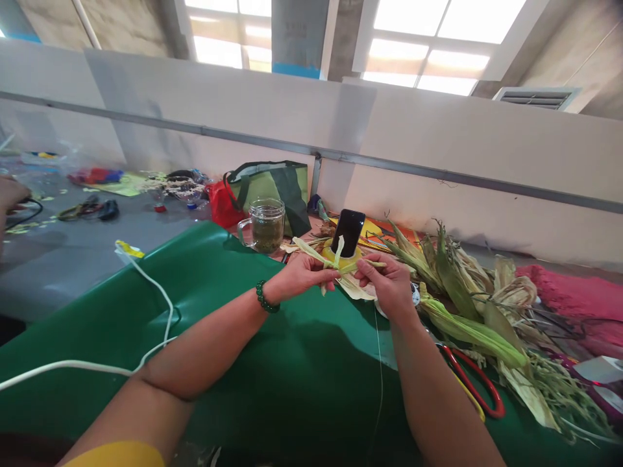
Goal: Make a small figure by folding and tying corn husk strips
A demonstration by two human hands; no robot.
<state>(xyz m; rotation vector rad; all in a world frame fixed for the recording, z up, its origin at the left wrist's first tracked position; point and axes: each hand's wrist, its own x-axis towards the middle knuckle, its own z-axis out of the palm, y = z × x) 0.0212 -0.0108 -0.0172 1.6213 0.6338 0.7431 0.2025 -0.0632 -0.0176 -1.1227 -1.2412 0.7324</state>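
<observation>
Between my two hands is a strip of pale green corn husk (337, 262), with a knot-like crossing and loose ends sticking up and out to the left. My left hand (304, 275) pinches it on the left, a green bead bracelet on that wrist. From the right, my right hand (387, 282) grips the other end between thumb and fingers. A thin pale thread (379, 363) hangs down below my right hand. Just behind the hands, a phone (348, 232) leans upright on a yellow roll of tape (348, 259).
Corn husks (467, 292) lie heaped on the right, beside red-handled scissors (474, 383). A glass mug (267, 227) of drink stands before a green bag (287, 188). A white cable (165, 298) crosses the green mat (272, 389). At the far left is another person's hand (12, 194).
</observation>
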